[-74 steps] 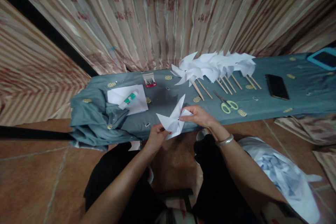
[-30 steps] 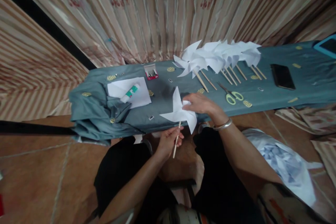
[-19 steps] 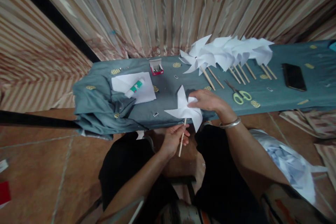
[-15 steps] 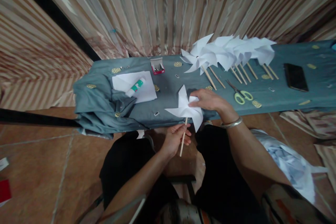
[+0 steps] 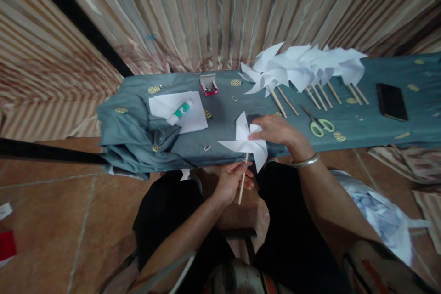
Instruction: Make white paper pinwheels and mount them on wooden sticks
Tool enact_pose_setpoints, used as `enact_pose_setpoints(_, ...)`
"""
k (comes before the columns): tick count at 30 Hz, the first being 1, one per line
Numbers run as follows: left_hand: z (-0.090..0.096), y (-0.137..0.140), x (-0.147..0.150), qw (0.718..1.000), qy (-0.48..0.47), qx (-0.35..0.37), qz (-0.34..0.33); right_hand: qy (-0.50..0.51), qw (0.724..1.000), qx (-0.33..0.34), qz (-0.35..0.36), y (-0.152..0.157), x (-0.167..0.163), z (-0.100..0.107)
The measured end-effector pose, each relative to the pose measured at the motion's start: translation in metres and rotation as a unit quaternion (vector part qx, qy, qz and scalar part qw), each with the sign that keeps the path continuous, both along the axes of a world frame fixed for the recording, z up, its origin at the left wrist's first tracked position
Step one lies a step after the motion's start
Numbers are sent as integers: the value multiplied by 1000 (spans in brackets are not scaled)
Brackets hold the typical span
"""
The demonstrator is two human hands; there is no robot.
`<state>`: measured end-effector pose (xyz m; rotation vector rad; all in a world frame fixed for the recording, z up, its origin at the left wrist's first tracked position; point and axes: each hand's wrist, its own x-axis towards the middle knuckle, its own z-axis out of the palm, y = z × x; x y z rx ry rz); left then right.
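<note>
A white paper pinwheel (image 5: 257,147) on a thin wooden stick (image 5: 242,186) is held over the front edge of the cloth-covered bench. My left hand (image 5: 231,181) grips the stick just below the blades, fingers closed round it. From the right, my right hand (image 5: 274,129) presses on the pinwheel near its centre, its fingertips on the paper and partly hiding one blade. Several finished-looking white pinwheels (image 5: 298,71) lie overlapped at the back, sticks toward me. Scissors (image 5: 320,126) with green handles rest right of my right hand.
On the grey-green cloth (image 5: 220,119) lie white paper sheets (image 5: 195,117) with a glue stick (image 5: 179,112) on top. Behind them stands a small open box (image 5: 209,86) of metal pins. A black phone (image 5: 392,102) lies far right. A plastic bag (image 5: 382,216) sits on the floor.
The view has shifted slightly. Both hands keep the same hold on the pinwheel and its stick, with no other clear movement.
</note>
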<state>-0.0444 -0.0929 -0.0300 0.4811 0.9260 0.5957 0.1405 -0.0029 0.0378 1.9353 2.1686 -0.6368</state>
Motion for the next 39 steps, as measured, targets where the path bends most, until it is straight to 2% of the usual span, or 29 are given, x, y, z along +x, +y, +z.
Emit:
enact_pose_setpoints(11,0,1,-2,1000,-16,-20,-11,-13,1000,9,15,2,1,-3)
enact_pose_setpoints(17,1,1,-1,999,-30,-15,-21,-5,998,-27,48,11,7,-3)
enact_pose_setpoints(22,3,2,0,999,-23,-18,-18,2,998,-47,42,17,8,-1)
enact_pose_setpoints(32,2,0,0,999,-34,-16,-16,-9,996,-41,76,26,7,-5)
enact_pose_setpoints(39,2,0,1,999,-28,-21,-26,-17,993,-62,101,32,7,-6)
